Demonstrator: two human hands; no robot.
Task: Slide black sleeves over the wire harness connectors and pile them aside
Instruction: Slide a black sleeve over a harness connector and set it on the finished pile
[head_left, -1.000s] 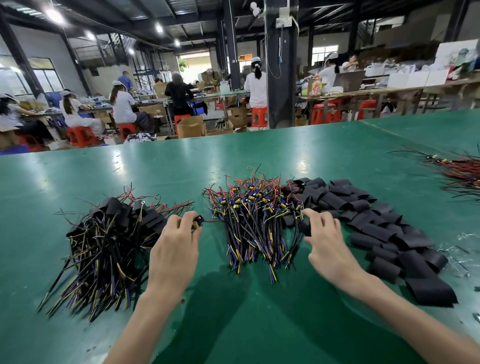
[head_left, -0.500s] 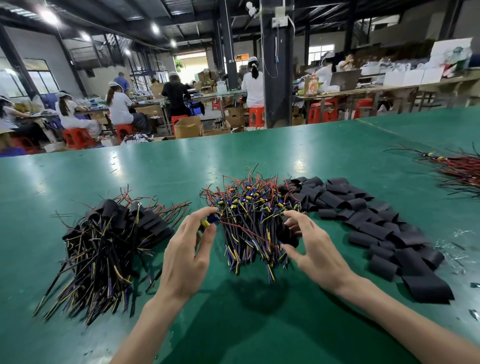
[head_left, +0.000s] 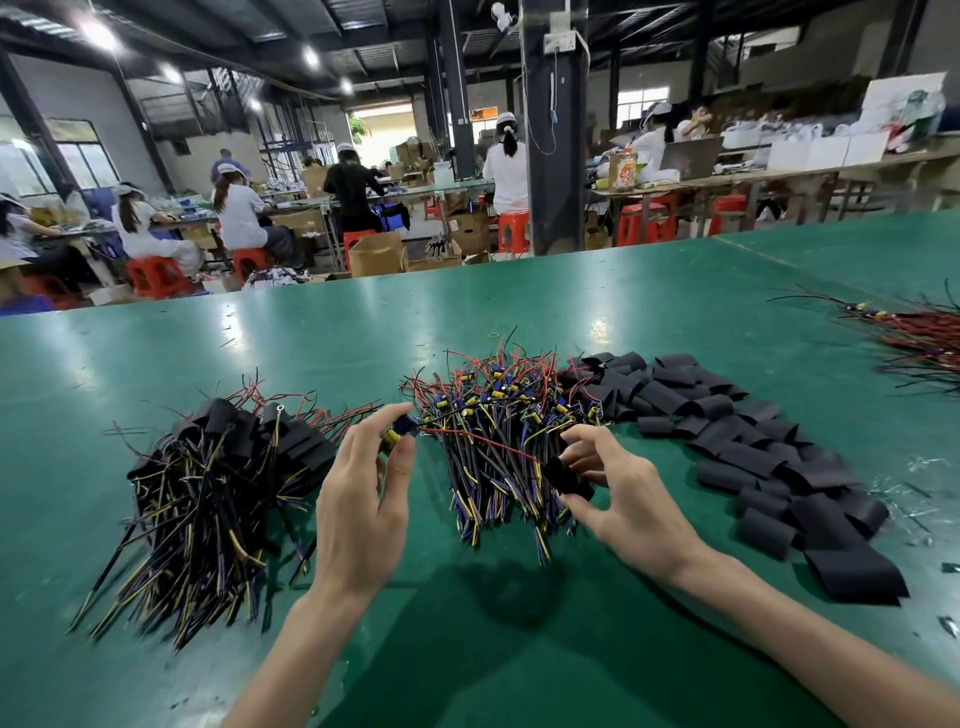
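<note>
My left hand (head_left: 363, 499) pinches the blue and yellow connector (head_left: 397, 432) of one wire harness, raised above the green table (head_left: 311, 338). My right hand (head_left: 621, 499) holds a single black sleeve (head_left: 569, 479) between thumb and fingers, in front of the middle pile of bare harnesses (head_left: 498, 441). A spread of loose black sleeves (head_left: 743, 452) lies to the right. The pile of sleeved harnesses (head_left: 218, 499) lies to the left.
Another bundle of red and black wires (head_left: 919, 338) lies at the table's far right edge. Small offcuts (head_left: 914, 467) litter the table beside the sleeves. Behind the table stand a dark pillar (head_left: 550, 156), red stools and several seated workers at benches.
My right hand has lifted one black sleeve from the spread and brought it left and nearer. My left hand has raised a connector off the table, away from the left pile.
</note>
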